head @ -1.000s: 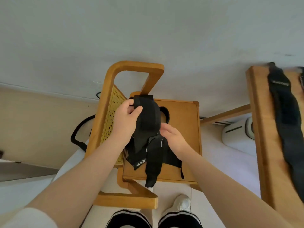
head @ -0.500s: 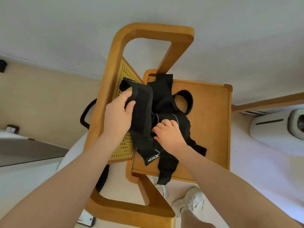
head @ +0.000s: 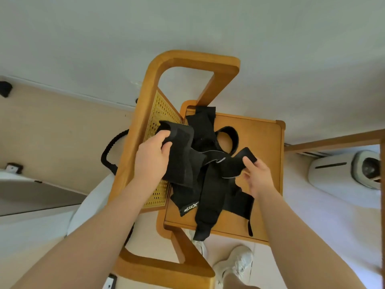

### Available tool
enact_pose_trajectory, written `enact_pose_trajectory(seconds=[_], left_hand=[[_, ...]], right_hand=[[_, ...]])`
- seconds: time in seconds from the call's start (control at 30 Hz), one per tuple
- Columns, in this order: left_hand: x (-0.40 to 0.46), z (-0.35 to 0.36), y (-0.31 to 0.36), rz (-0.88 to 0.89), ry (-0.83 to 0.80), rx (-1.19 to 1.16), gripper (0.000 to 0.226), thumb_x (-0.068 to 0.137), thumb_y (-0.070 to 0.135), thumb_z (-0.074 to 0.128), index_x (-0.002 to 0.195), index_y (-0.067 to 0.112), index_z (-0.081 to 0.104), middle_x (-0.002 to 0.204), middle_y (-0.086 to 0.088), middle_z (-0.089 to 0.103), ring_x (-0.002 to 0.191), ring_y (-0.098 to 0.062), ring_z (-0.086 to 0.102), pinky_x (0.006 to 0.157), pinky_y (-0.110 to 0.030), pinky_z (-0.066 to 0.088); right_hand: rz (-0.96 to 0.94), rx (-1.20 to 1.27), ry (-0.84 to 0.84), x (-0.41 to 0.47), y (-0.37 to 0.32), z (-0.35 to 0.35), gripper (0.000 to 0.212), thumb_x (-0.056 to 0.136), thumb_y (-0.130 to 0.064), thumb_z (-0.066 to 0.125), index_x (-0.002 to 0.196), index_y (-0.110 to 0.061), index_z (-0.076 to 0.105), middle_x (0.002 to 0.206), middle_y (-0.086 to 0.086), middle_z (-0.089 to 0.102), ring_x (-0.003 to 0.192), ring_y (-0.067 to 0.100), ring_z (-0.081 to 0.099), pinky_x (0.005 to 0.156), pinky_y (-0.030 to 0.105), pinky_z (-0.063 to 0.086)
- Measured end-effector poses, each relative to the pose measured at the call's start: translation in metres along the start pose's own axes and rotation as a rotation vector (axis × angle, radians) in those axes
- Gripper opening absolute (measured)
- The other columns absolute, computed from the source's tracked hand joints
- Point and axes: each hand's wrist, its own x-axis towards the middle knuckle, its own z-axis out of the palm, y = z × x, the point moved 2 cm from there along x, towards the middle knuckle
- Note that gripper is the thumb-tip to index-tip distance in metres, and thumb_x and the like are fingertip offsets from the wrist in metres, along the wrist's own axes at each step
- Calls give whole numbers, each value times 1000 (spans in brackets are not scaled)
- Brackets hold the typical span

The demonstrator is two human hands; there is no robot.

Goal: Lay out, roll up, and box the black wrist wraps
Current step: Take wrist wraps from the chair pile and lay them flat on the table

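- Nearest me, my white shoe (head: 235, 262) stands on the floor under the front edge of the bench (head: 260, 138), and one strap end droops over that edge.
- My right hand (head: 257, 176) has left the middle of the heap, where it pressed down half a second ago, and now pinches the tip of one strap between thumb and forefinger, drawing it out to the right; the other fingers (head: 242, 177) hang loosely curled.
- My left hand (head: 151, 161) still grips a broad folded band at the left of the pile, thumb on top, fingers curled beneath it, over the yellow cane panel (head: 161, 113).
- The black wrist wraps (head: 205, 174) lie tangled on the bench top, a loop (head: 227, 138) open at the back, a logo tab at the front.
- I judge this as the start of laying out: one strap is being teased free, nothing is flat or rolled yet.
- How many wraps are in the knot I can't say; perhaps two, but they overlap too much.
- No box is in view, and the far side of the pile hides where the straps cross.
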Motion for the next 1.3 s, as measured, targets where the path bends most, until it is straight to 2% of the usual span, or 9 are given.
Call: enact_pose_trajectory(seconds=[0.17, 0.33, 0.43, 0.53, 0.6, 0.8, 0.93, 1.1, 1.3], left_hand=[[-7, -13, 5, -82, -33, -136, 34, 96, 20, 52, 130, 17, 51, 122, 2, 59, 115, -14, 55, 86, -19, 38], [-21, -22, 20, -132, -163, -328, 36, 95, 22, 54, 131, 21, 50, 128, 3, 59, 120, -14, 54, 98, -27, 44], [-31, -49, 39, -84, -230, -475, 30, 95, 20, 54, 124, 27, 55, 112, 10, 67, 107, -7, 61, 92, -33, 51], [-45, -74, 74, 4, -458, -626, 30, 94, 18, 53, 113, 40, 56, 103, 14, 69, 99, -7, 65, 87, -38, 54], [-56, -83, 102, 107, -592, -649, 35, 95, 15, 52, 116, 42, 54, 104, 15, 69, 98, -5, 65, 85, -37, 55], [-105, -76, 182, 329, -846, -673, 49, 96, 10, 48, 131, 43, 40, 107, 11, 70, 100, -13, 67, 77, -37, 58], [-150, -50, 228, 428, -984, -591, 56, 97, 13, 48, 142, 40, 29, 109, 13, 68, 97, -14, 68, 63, -30, 58], [-221, -1, 278, 466, -1099, -584, 66, 96, 13, 51, 143, 46, 18, 109, 14, 68, 98, -17, 68, 75, -44, 59], [-319, 52, 328, 466, -1208, -685, 70, 96, 7, 49, 139, 52, 18, 120, 2, 65, 106, -26, 65, 84, -56, 53]], right_hand=[[-214, -719, 17, 9, -1, 14, 26, 97, -15, 51, 121, -10, 59, 105, 8, 64, 97, 27, 62, 85, 41, 52], [-201, -1092, -471, -13, -13, 46, 62, 99, -8, 43, 153, -19, 14, 156, 3, 25, 136, 24, 36, 103, 29, 36], [-213, -831, -425, -48, -43, 40, 57, 102, -27, 40, 153, -21, 15, 159, -1, 14, 144, 21, 19, 114, 33, 20], [72, -128, -400, -85, -88, 25, 58, 98, -55, 29, 143, -18, 39, 145, 5, 46, 129, 26, 47, 107, 41, 36], [129, 85, -492, -115, -116, 8, 63, 95, -61, 23, 130, -16, 52, 127, 9, 62, 114, 28, 61, 98, 42, 48], [-88, 141, -451, -192, -159, -67, 48, 98, -44, 39, 127, -11, 58, 120, 14, 65, 109, 29, 62, 97, 46, 47], [-419, 327, -251, -232, -169, -138, 28, 97, -11, 49, 124, -15, 53, 104, 8, 70, 89, 21, 69, 71, 37, 57], [-552, 354, -69, -267, -148, -235, 20, 95, -12, 53, 115, -13, 57, 107, 8, 69, 98, 23, 67, 78, 37, 56], [-659, 331, -63, -315, -127, -352, 23, 93, 0, 52, 104, -19, 55, 103, 7, 69, 93, 23, 68, 81, 40, 57]])
